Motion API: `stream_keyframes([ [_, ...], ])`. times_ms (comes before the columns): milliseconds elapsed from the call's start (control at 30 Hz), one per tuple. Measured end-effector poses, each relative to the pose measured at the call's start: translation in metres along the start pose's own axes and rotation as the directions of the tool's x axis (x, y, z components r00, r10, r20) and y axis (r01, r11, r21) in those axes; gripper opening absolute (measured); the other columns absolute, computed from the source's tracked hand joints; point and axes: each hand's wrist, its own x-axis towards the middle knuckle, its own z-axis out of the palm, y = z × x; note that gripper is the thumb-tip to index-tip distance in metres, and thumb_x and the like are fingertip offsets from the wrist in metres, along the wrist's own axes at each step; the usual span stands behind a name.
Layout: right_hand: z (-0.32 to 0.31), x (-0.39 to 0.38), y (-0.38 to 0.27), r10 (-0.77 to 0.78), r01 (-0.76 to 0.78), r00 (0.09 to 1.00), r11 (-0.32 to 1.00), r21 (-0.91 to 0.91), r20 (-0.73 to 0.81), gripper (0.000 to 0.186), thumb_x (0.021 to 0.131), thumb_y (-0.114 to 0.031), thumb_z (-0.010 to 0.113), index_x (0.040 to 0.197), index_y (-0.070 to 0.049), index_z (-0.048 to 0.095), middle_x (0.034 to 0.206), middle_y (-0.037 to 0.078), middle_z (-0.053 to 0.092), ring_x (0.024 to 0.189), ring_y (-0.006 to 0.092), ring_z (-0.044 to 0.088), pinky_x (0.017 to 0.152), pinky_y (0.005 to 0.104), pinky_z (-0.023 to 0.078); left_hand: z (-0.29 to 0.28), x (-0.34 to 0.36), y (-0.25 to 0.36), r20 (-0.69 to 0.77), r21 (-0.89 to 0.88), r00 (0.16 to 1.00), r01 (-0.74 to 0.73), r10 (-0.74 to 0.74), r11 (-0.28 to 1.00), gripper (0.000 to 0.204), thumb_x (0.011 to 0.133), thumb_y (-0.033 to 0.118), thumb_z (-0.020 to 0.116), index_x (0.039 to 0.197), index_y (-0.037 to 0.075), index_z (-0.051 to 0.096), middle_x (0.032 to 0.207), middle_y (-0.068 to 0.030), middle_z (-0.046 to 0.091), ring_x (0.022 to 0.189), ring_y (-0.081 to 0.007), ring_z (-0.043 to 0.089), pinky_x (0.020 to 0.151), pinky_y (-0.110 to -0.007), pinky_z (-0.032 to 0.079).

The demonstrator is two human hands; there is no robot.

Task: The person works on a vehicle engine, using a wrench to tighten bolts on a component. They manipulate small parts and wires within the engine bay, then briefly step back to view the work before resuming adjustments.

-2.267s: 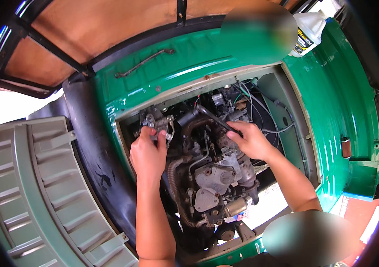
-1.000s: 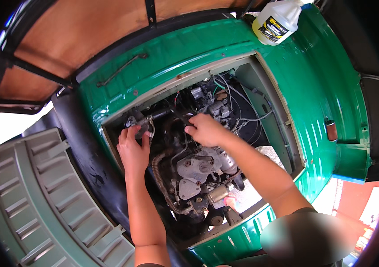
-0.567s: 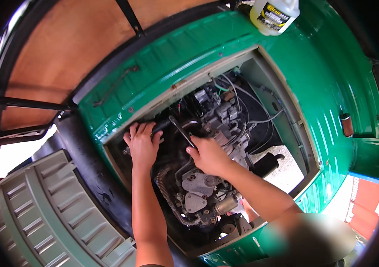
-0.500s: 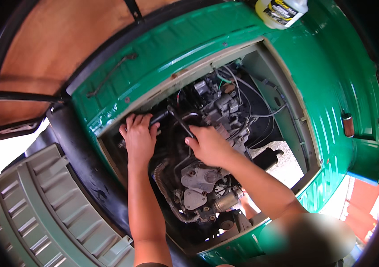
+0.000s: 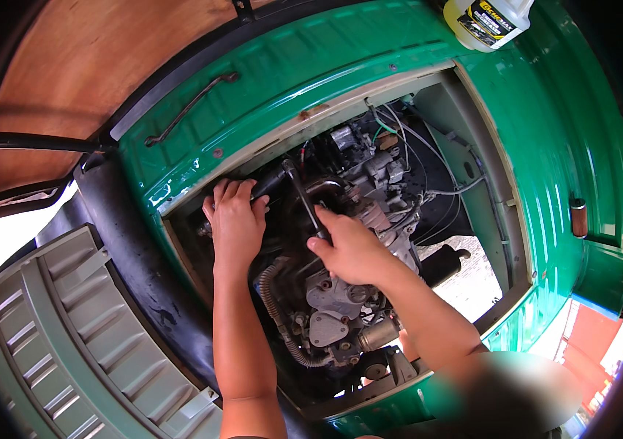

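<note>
In my right hand (image 5: 344, 245) is the handle of a metal ratchet wrench (image 5: 300, 194), with the fingers closed round it. The head of the wrench meets the inner end of a thick black tube (image 5: 269, 183) near the far left of the engine bay. Curled over that tube is my left hand (image 5: 238, 216), its fingertips partly hidden beyond it. Whatever the wrench head sits on cannot be made out. Below both hands lies the engine (image 5: 337, 296), grey and greasy, with a ribbed hose (image 5: 271, 300) along its left side.
A green body panel (image 5: 523, 146) frames the opening. On it lie a double-ended wrench (image 5: 191, 110), at the far left, and a bottle of yellowish liquid (image 5: 483, 25), at the far right. A grey slatted panel (image 5: 92, 329) stands left, beside a black padded edge (image 5: 150, 271).
The wrench handle has swung to a steeper slant, its grip end coming slightly nearer to me. My left hand stays on the tube. The whole view has shifted a little.
</note>
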Motion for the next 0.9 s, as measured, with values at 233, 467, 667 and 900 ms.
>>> stream_keyframes([
  [233,-0.023,-0.013,-0.001,0.031,-0.027,0.997,0.998,0.056,-0.067,0.05,0.098,-0.019,0.062,0.141,0.004,0.052,0.097,0.03,0.07,0.094,0.0455,0.069,0.085,0.0482,0.053,-0.005,0.003,0.011,-0.012,0.0,1.0,-0.012,0.012,1.0,0.033,0.09,0.02,0.074,0.118,0.005,0.069,0.115,-0.0135,0.069,0.12,-0.0356,0.058,0.103,-0.054,0.038],
  [467,-0.052,-0.049,0.035,-0.136,0.139,0.981,0.99,0.008,-0.141,0.049,0.1,-0.022,0.062,0.14,0.004,0.054,0.094,0.028,0.069,0.088,0.0422,0.07,0.082,0.0463,0.053,-0.016,0.004,0.023,-0.033,-0.241,0.995,-0.095,0.09,0.966,0.033,0.09,0.016,0.073,0.121,0.006,0.064,0.114,-0.0135,0.068,0.113,-0.0347,0.061,0.104,-0.046,0.036],
  [667,-0.087,0.0,0.029,-0.102,0.105,0.994,0.975,-0.197,0.028,0.036,0.1,-0.028,0.062,0.126,-0.004,0.068,0.096,0.024,0.072,0.095,0.0446,0.069,0.084,0.0496,0.054,-0.008,0.004,0.005,-0.055,-0.118,0.998,-0.049,0.043,0.992,0.031,0.087,0.012,0.074,0.117,0.005,0.068,0.113,-0.0138,0.069,0.114,-0.0358,0.06,0.103,-0.049,0.041],
  [900,-0.121,0.073,0.069,-0.29,0.319,0.948,0.879,-0.354,0.134,0.035,0.1,-0.031,0.064,0.126,-0.008,0.071,0.112,0.022,0.073,0.107,0.0429,0.067,0.093,0.0481,0.054,0.001,0.003,0.008,-0.067,-0.006,0.997,-0.032,0.031,0.999,0.03,0.084,0.014,0.077,0.111,0.003,0.071,0.114,-0.0123,0.07,0.116,-0.0338,0.06,0.106,-0.049,0.041],
])
